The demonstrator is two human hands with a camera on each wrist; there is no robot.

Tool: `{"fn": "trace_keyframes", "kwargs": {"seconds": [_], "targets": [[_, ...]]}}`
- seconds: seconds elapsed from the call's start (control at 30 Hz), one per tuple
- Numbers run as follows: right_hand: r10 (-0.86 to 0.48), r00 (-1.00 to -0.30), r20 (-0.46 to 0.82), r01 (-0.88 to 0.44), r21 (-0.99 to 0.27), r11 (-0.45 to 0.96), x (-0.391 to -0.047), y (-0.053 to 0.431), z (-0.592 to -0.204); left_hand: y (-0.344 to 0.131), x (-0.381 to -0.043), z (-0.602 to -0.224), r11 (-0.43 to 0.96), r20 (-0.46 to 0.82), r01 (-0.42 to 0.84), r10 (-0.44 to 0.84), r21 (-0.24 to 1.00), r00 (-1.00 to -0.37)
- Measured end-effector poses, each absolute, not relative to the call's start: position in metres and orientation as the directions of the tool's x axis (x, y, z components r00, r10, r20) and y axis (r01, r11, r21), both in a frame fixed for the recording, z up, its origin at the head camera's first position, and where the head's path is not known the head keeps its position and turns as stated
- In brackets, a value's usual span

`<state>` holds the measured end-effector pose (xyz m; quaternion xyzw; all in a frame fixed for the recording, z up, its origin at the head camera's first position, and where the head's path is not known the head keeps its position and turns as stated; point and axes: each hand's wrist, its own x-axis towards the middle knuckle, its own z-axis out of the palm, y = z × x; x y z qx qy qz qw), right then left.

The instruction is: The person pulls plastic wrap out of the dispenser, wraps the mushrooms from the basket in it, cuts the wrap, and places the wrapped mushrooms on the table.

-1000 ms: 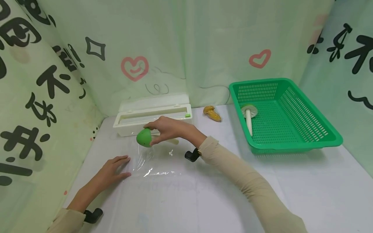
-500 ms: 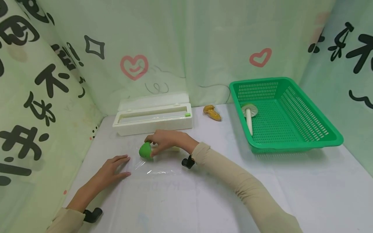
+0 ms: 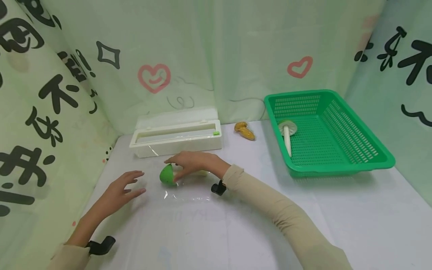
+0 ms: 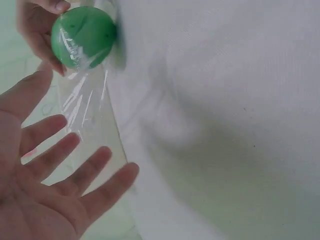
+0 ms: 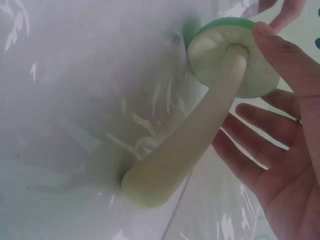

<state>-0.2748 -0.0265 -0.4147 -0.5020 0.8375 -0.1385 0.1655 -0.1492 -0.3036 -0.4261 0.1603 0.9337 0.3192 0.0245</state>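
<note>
One green-capped mushroom [image 5: 214, 106], lying on clear film [image 3: 189, 192] before the white box [image 3: 179, 145]: my right hand [image 3: 191, 161] is holding its cap; my left hand [image 3: 119, 193] is hovering empty, fingers spread.

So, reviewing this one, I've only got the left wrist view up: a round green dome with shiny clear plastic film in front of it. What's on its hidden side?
Observer: The right wrist view shows a thick, smooth, cream-coloured stem joined to the round green dome, like a mushroom.
Operator: And what stands beyond it, away from the person?
Observer: In the head view, a long, open white box.
Operator: Is there another mushroom shape anywhere?
Observer: Yes, a pale-stemmed mushroom shape lies inside the perforated green plastic basket, over on the person's right.
</note>
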Motion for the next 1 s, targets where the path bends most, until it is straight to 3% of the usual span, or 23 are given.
{"fn": "trace_keyframes", "kwargs": {"seconds": [0.17, 0.43, 0.63, 0.8, 1.0], "targets": [[-0.889, -0.444, -0.112, -0.808, -0.378, 0.451, -0.270, -0.021, -0.409, -0.306, -0.141, -0.426, 0.706, 0.129, 0.343, 0.339, 0.620, -0.932], [-0.912, -0.409, -0.009, -0.871, -0.296, 0.393, -0.245, 0.013, -0.406, -0.302, -0.127, -0.450, 0.744, 0.189, 0.525, 0.494, 0.412, -0.849], [-0.914, -0.406, 0.029, -0.883, -0.270, 0.384, -0.229, 0.041, -0.419, -0.300, -0.125, -0.459, 0.794, 0.116, 0.506, 0.498, 0.337, -0.859], [-0.912, -0.408, 0.043, -0.889, -0.247, 0.386, -0.226, 0.050, -0.425, -0.302, -0.126, -0.458, 0.796, 0.143, 0.528, 0.509, 0.298, -0.849], [-0.913, -0.403, 0.063, -0.895, -0.233, 0.379, -0.225, 0.053, -0.428, -0.302, -0.125, -0.458, 0.812, 0.093, 0.491, 0.488, 0.315, -0.868]]}}
